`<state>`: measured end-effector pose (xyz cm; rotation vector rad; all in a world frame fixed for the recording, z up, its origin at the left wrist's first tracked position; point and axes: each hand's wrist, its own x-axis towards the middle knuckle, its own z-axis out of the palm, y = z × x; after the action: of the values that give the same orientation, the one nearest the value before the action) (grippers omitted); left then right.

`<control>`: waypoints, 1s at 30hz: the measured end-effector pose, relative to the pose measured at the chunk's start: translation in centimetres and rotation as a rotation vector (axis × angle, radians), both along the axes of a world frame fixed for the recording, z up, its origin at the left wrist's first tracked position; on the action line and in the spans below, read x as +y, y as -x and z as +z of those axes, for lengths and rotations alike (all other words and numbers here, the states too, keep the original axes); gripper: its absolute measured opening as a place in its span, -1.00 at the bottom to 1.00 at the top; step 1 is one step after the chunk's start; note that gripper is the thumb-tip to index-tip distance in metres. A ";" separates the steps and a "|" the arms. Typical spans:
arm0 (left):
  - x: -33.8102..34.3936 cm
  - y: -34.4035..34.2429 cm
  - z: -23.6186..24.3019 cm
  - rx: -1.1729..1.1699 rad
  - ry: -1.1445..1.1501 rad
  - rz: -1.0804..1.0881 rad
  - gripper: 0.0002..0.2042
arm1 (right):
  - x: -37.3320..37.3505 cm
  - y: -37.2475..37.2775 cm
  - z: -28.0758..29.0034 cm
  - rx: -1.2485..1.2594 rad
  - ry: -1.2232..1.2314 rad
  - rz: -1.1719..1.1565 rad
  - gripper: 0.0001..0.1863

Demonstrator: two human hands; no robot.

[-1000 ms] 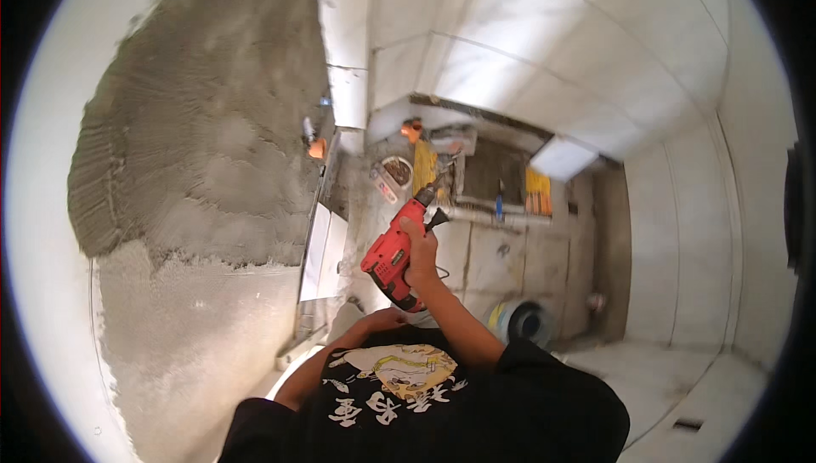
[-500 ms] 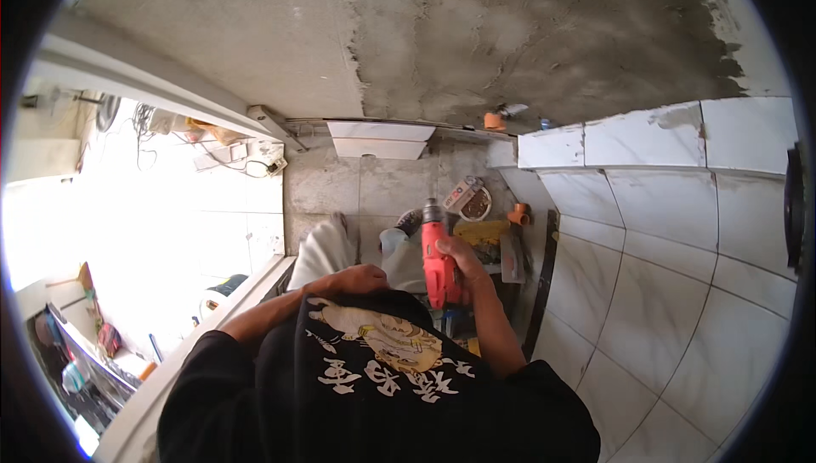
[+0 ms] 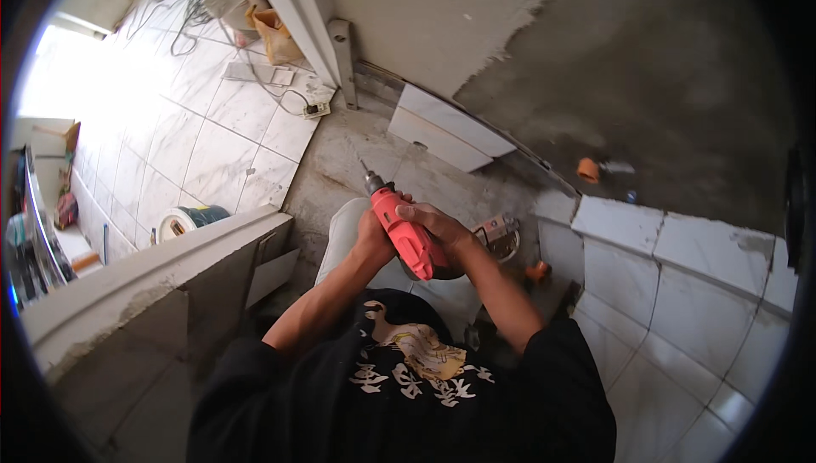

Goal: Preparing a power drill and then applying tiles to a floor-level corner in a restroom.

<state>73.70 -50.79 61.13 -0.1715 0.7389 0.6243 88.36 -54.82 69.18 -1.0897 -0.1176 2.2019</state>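
Observation:
A red power drill [image 3: 410,240] with a thin bit in its chuck is held in front of my body, its tip pointing forward and a little left. My right hand [image 3: 444,229] grips it from the right, thumb laid over the body. From the other side my left hand [image 3: 372,232] closes round the front part of the drill, its fingers partly hidden beneath it. Beyond the bit lies the bare grey floor [image 3: 336,157].
White tile pieces [image 3: 446,130] lean along the plastered wall's foot, near a metal bar [image 3: 343,63]. A tiled ledge [image 3: 710,246] runs on the right. An orange pipe fitting [image 3: 588,170] sticks out of the wall. Left, past a sill [image 3: 161,280], stands a bucket [image 3: 189,221].
My left hand has come up from beside my shirt and taken hold of the drill. The drill has moved left and tilted leftward. My view has turned left.

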 end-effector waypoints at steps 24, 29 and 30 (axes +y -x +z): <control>17.9 5.0 -31.3 0.153 -0.201 0.155 -0.72 | -3.2 -0.5 -22.7 -1.013 -0.888 -0.344 -0.23; 31.2 14.8 -30.2 0.827 -0.803 0.435 -0.74 | -5.7 -3.6 -18.0 -1.062 -0.884 -0.443 -0.37; 33.5 17.7 -30.1 1.074 -0.979 0.367 -0.70 | -6.2 -3.8 -16.8 -0.987 -0.920 -0.464 -0.37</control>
<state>56.02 -17.30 31.03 1.0330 1.3374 1.3903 92.17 -61.06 52.36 -1.3187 -1.0537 0.8360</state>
